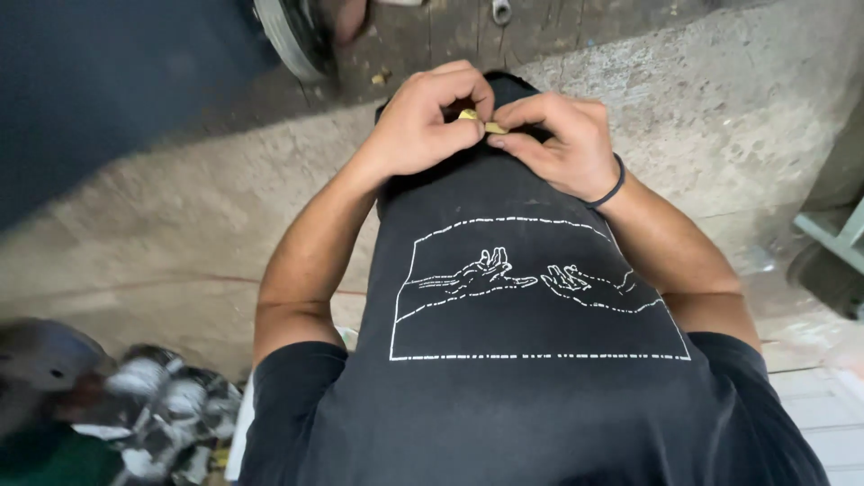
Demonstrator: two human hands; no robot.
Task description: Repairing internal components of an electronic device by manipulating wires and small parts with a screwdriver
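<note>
Both my hands meet in front of my stomach, over the lower edge of my black t-shirt (531,396). My left hand (427,126) and my right hand (562,139) pinch a small yellowish piece (481,121) between their fingertips. The piece is mostly hidden by my fingers, so its shape is unclear. A dark band (612,189) circles my right wrist. The shirt carries a white dashed drawing of two hands reaching toward each other.
Below lies a rough grey concrete floor (720,99). A wheel (292,36) stands at the top left, beside a dark blue surface (99,81). Crumpled rags and a dark round object (135,396) lie at the lower left. A pale green frame (837,234) sits at the right edge.
</note>
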